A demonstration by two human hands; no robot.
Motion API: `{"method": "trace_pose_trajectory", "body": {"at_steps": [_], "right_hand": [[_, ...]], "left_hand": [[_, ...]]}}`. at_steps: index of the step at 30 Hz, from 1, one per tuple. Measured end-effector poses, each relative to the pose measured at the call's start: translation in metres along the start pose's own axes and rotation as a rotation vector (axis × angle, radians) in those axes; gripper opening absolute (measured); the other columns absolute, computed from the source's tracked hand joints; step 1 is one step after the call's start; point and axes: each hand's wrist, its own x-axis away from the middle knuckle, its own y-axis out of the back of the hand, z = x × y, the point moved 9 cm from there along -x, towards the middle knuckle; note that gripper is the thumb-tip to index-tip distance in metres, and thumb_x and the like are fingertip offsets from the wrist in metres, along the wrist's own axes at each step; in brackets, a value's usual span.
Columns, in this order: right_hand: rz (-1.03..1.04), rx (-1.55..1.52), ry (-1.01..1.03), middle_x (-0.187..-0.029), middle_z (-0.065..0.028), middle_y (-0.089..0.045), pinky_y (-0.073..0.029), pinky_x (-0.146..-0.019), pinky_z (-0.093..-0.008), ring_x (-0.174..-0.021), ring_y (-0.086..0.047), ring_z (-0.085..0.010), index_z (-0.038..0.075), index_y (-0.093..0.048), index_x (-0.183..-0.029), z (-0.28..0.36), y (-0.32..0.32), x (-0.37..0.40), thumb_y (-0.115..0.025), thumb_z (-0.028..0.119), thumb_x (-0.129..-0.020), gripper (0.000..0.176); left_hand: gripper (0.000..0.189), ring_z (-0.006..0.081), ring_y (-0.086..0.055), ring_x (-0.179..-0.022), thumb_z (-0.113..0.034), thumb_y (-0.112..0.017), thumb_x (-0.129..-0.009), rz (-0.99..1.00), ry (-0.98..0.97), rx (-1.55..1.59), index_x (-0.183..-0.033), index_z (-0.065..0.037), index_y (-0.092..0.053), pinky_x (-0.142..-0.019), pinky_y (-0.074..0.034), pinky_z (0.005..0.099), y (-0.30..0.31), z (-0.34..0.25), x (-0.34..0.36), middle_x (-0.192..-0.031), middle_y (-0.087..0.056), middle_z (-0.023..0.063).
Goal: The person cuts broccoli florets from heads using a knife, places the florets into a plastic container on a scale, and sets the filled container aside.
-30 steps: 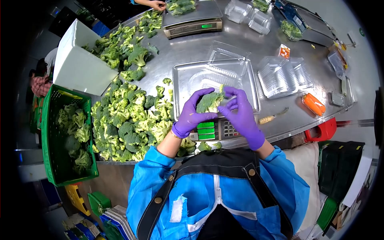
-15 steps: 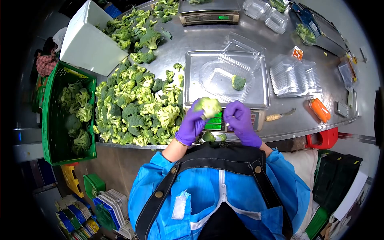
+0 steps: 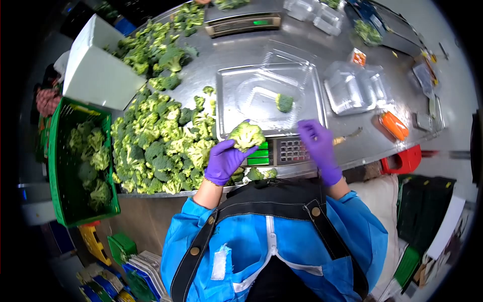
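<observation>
In its purple glove, my left hand [image 3: 221,163] is closed around a broccoli floret [image 3: 246,135], in front of the scale's keypad [image 3: 293,150]. My right hand [image 3: 322,153], gloved too, is blurred by motion over the keypad's right end. Close beside it lies a small knife [image 3: 348,136] with a pale handle, partly hidden by the hand. The steel tray [image 3: 224,100] rests on the scale, with a clear open clamshell container [image 3: 251,95] on it. One small broccoli floret [image 3: 284,102] sits inside the container.
A broccoli heap [image 3: 156,146] covers the table's left side, beside a green crate [image 3: 60,166] and a white box [image 3: 100,75]. Stacked clear containers [image 3: 349,90] and an orange packet [image 3: 393,126] stand to the right. Another scale [image 3: 241,25] is at the back.
My hands have moved apart: the right has swung right toward the knife, while the left keeps the broccoli floret and has turned it. The whole view has shifted slightly.
</observation>
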Motion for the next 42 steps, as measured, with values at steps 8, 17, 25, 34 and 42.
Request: {"method": "trace_pose_trajectory", "body": {"at_steps": [8,17,25,34,42], "right_hand": [[0.090,1.155,-0.012,-0.113,-0.0140,-0.053,-0.043,-0.084,-0.0397,-0.102,-0.052,-0.0309,0.010,-0.055,-0.115,-0.156,0.080,0.051,-0.056,0.011,-0.073,0.042],[-0.470,0.594,-0.579,-0.100,-0.0194,-0.054,-0.045,-0.079,-0.0398,-0.091,-0.055,-0.0325,0.001,-0.044,-0.123,-0.261,0.118,0.062,-0.062,0.013,-0.069,0.058],[-0.821,-0.600,-0.486,-0.075,-0.0006,-0.047,-0.042,-0.054,-0.0216,-0.059,-0.048,-0.0101,0.001,-0.044,-0.123,-0.200,0.143,0.085,-0.055,-0.001,-0.065,0.059],[0.037,-0.930,-0.351,-0.075,-0.0080,-0.055,-0.040,-0.046,-0.0211,-0.053,-0.050,-0.0106,0.000,-0.036,-0.129,-0.012,-0.015,0.047,-0.051,0.008,-0.078,0.053],[0.654,-1.174,-0.569,-0.074,-0.0135,-0.060,-0.044,-0.053,-0.0251,-0.057,-0.055,-0.0155,-0.009,-0.043,-0.121,-0.016,-0.072,0.094,-0.051,0.018,-0.077,0.052]], "left_hand": [[0.065,0.0367,-0.031,-0.127,-0.010,-0.047,-0.074,-0.110,0.009,-0.051,-0.133,0.005,-0.025,-0.103,-0.026,0.0540,0.015,0.011,-0.003,-0.137,-0.032,0.0211],[0.070,0.0369,-0.029,-0.127,0.002,-0.046,-0.066,-0.011,-0.128,0.072,-0.133,0.005,-0.026,-0.108,-0.018,0.0531,-0.005,0.002,-0.017,-0.134,-0.033,0.0217],[0.076,0.0333,-0.027,-0.129,-0.001,-0.048,-0.064,-0.088,-0.188,0.149,-0.135,0.004,-0.022,-0.109,-0.015,0.0505,0.011,-0.018,-0.002,-0.137,-0.031,0.0192],[0.073,0.0258,-0.049,-0.109,0.006,-0.060,-0.061,-0.257,-0.515,-0.781,-0.129,0.000,-0.033,-0.096,-0.040,0.0325,-0.006,-0.071,0.002,-0.122,-0.044,0.0143],[0.069,0.0345,-0.040,-0.116,-0.008,-0.065,-0.063,-0.253,-0.638,-2.047,-0.126,-0.005,-0.037,-0.099,-0.034,0.0380,0.018,-0.072,-0.005,-0.123,-0.042,0.0195]]}}
